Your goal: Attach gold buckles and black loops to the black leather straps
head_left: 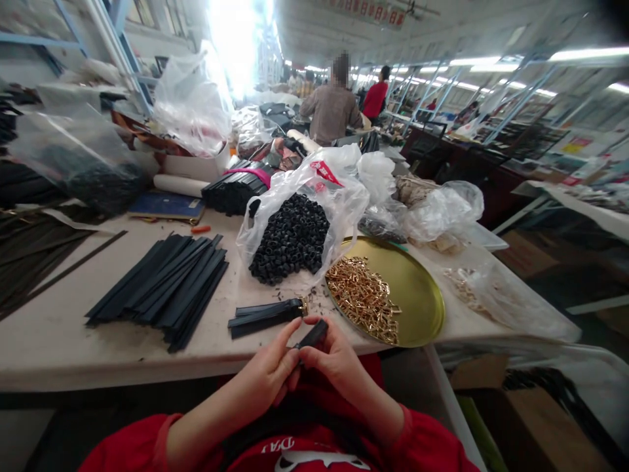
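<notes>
Both my hands meet at the table's front edge, pinching one short black strap between their fingers. My left hand grips its near end, and my right hand closes around it from the right. Just beyond them lie finished black straps with a gold end. Further right, a round gold tray holds a heap of gold metal clasps. A clear plastic bag full of small black loops stands behind the tray.
A fan of long black strips covers the table's left middle. More bags, a blue book and rolled material crowd the back. Clear bags lie at the right edge. A person works at the far end, back turned.
</notes>
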A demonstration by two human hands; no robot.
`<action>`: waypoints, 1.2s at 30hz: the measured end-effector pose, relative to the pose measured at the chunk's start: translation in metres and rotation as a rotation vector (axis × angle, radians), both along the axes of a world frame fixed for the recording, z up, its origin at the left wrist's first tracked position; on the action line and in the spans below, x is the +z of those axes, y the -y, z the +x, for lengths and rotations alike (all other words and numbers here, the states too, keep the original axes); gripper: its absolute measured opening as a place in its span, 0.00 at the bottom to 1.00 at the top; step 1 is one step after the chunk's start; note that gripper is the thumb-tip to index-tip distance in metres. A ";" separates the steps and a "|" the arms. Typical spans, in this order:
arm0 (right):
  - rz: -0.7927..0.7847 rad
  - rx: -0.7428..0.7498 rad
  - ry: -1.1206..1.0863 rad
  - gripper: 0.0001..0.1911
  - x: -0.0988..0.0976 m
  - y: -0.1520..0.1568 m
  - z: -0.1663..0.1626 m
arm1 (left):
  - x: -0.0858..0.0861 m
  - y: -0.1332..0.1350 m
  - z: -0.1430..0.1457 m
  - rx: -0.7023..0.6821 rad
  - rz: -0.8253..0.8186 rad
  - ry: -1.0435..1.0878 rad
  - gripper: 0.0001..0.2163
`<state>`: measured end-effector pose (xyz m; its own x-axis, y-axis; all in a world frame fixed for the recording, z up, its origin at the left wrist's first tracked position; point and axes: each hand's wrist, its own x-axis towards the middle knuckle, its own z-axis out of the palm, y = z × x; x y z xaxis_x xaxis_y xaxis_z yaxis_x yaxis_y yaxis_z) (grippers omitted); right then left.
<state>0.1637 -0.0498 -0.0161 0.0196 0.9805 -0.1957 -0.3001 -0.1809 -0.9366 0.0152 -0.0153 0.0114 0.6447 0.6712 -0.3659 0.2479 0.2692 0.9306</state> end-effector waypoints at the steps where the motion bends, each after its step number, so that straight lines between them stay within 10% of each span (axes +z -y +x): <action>1: 0.024 0.024 0.073 0.27 0.000 -0.003 0.006 | -0.004 -0.001 0.001 0.022 0.006 0.014 0.26; 7: 0.141 -0.125 1.471 0.08 0.011 -0.047 0.087 | -0.027 -0.016 0.003 0.158 0.062 0.012 0.13; 11: 0.052 0.035 1.901 0.11 0.011 -0.074 0.119 | -0.029 -0.019 0.012 0.180 0.081 -0.009 0.11; 14: 0.106 -0.068 1.743 0.11 0.010 -0.076 0.126 | -0.021 -0.020 0.014 0.147 0.142 -0.045 0.12; 22: -0.067 0.092 0.326 0.15 0.037 -0.039 0.067 | -0.001 -0.026 0.020 0.193 0.262 -0.019 0.11; 36: -0.044 0.256 0.049 0.11 0.022 -0.006 0.010 | -0.001 -0.007 0.011 0.344 0.350 -0.104 0.08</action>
